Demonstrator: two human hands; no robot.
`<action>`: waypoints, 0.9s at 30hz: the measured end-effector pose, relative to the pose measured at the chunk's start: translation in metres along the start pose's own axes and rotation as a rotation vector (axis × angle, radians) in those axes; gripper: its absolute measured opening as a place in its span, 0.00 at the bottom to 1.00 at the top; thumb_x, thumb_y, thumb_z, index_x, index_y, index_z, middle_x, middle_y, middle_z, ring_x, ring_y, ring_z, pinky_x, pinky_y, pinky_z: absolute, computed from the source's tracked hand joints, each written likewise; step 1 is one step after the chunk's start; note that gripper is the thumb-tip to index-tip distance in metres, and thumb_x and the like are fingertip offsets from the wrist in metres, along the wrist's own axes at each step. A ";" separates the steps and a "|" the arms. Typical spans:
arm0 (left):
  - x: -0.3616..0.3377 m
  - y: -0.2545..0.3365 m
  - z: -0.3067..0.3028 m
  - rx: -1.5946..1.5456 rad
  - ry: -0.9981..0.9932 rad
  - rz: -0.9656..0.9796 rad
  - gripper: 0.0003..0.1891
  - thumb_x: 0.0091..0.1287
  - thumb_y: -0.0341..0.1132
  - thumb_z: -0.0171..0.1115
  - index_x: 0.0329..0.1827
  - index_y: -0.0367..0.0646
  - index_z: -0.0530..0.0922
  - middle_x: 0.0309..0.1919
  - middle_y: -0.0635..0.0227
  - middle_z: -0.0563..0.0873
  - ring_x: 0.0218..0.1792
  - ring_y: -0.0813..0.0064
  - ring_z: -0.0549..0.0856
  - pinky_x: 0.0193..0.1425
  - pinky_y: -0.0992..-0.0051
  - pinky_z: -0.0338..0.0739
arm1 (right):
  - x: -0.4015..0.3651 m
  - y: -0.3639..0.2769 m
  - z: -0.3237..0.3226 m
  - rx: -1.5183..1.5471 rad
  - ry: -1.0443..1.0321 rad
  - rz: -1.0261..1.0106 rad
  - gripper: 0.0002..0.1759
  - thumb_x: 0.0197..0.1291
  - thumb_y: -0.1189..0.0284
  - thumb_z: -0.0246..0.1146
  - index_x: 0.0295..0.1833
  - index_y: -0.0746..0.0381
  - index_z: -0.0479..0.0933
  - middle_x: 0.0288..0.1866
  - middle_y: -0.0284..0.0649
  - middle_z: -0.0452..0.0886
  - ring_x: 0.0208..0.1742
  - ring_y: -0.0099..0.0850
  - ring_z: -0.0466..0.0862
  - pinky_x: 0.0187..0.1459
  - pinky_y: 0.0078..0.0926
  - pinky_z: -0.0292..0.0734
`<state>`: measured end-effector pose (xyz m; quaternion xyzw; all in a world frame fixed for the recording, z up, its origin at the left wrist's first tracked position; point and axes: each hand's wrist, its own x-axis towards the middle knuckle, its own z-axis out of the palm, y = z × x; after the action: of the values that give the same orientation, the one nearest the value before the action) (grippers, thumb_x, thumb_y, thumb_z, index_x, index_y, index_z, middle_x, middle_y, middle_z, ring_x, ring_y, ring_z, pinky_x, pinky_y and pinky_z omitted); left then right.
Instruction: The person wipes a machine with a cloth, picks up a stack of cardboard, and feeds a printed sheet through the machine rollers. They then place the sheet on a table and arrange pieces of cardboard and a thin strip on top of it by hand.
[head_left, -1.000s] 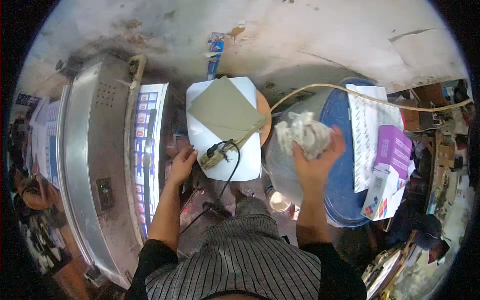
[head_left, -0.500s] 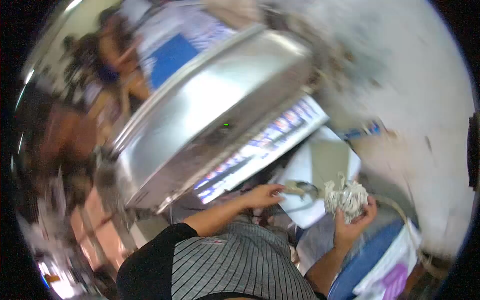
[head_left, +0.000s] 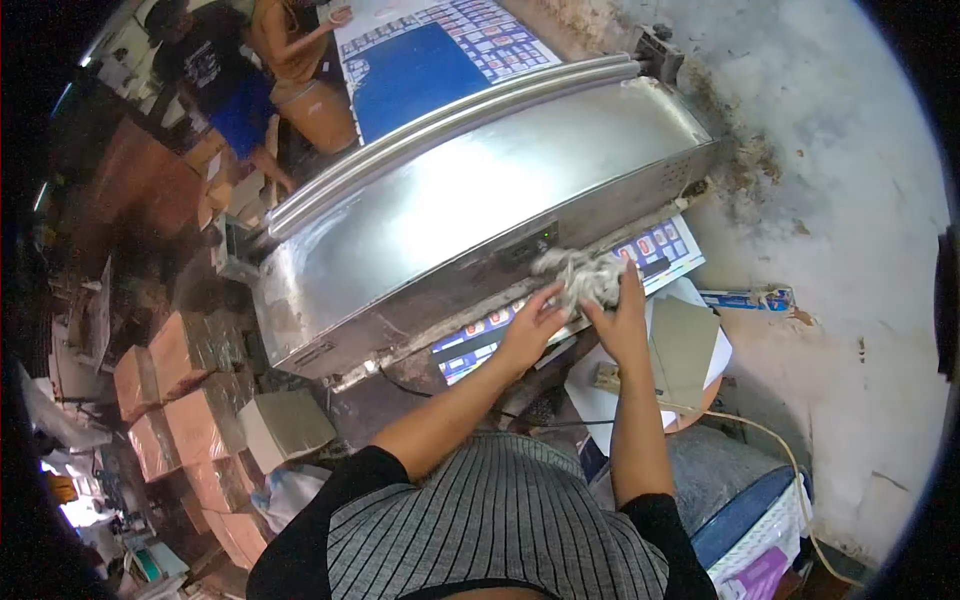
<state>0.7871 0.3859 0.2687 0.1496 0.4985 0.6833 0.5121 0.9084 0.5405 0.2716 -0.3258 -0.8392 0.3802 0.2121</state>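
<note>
Right grip, the right hand (head_left: 622, 318), pinches a whitish tangled bundle (head_left: 583, 281) from its lower right, thumb and fingers around it; left hand (head_left: 530, 328) half-curled at its 8 o'clock side, can't tell if it pinches any. Bundle blurred, over printed sheets (head_left: 665, 243) with a dark bar (head_left: 654, 269) across them. From bundle: metal machine (head_left: 450, 205) at 10 o'clock, grey-green board (head_left: 683, 350) at 4. Risks, my read: loose strands could snag on the bar or machine edge; lopsided hold could let part slump; a low pass could drag the sheets askew.
</note>
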 end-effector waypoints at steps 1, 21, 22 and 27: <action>0.009 -0.001 0.004 0.339 0.035 0.207 0.34 0.72 0.43 0.65 0.78 0.43 0.64 0.73 0.52 0.70 0.72 0.56 0.72 0.71 0.61 0.72 | 0.005 0.018 0.006 -0.075 0.034 0.013 0.63 0.48 0.62 0.80 0.81 0.70 0.47 0.82 0.65 0.52 0.82 0.57 0.56 0.80 0.45 0.52; 0.064 -0.022 0.056 1.608 -0.063 0.669 0.45 0.63 0.53 0.68 0.77 0.38 0.59 0.75 0.42 0.64 0.75 0.43 0.64 0.75 0.47 0.62 | -0.065 0.071 -0.135 1.886 0.211 0.082 0.50 0.65 0.28 0.46 0.77 0.56 0.60 0.81 0.51 0.59 0.79 0.57 0.63 0.64 0.80 0.66; 0.064 -0.021 0.058 1.650 -0.038 0.687 0.46 0.63 0.54 0.68 0.78 0.39 0.59 0.75 0.43 0.63 0.75 0.43 0.64 0.74 0.46 0.62 | -0.072 0.071 -0.134 1.887 0.230 0.079 0.50 0.65 0.28 0.46 0.77 0.56 0.60 0.81 0.51 0.59 0.79 0.57 0.63 0.64 0.80 0.66; 0.019 -0.015 0.048 1.662 -0.151 0.750 0.47 0.64 0.57 0.68 0.79 0.39 0.58 0.80 0.41 0.55 0.79 0.38 0.54 0.77 0.36 0.49 | -0.196 0.113 -0.075 1.432 0.528 0.439 0.45 0.73 0.37 0.46 0.82 0.56 0.52 0.81 0.50 0.59 0.76 0.50 0.67 0.70 0.57 0.67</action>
<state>0.8217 0.4273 0.2723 0.6664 0.7139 0.2146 0.0155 1.1344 0.4956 0.2090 -0.3477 -0.2290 0.7708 0.4823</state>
